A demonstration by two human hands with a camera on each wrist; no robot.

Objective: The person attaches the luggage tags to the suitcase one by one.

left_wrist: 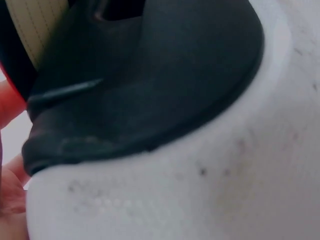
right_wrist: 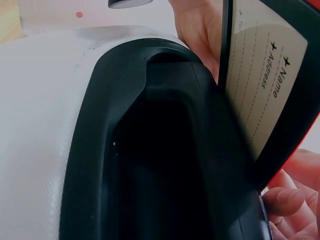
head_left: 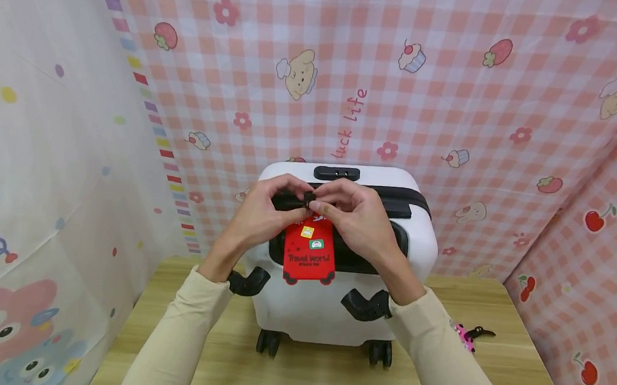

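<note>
A red luggage tag (head_left: 308, 268), shaped like a small suitcase with "Travel World" on it, hangs in front of the black side handle (head_left: 398, 210) of a white suitcase (head_left: 310, 313). My left hand (head_left: 262, 214) and right hand (head_left: 362, 219) meet above the tag. Between their thumbs and fingers they pinch its black strap (head_left: 309, 200) by the handle; the fingers partly hide it. In the right wrist view the tag's back shows a cream name card (right_wrist: 267, 75) with "Name" and "Address" lines, beside the handle recess (right_wrist: 155, 150).
The suitcase stands on its black wheels (head_left: 380, 352) on a wooden table (head_left: 321, 381), close to a pink checked curtain (head_left: 351, 69). A pink item with a black strap (head_left: 464, 338) lies right of the suitcase, partly behind my right sleeve. A white printed curtain (head_left: 62, 137) hangs at left.
</note>
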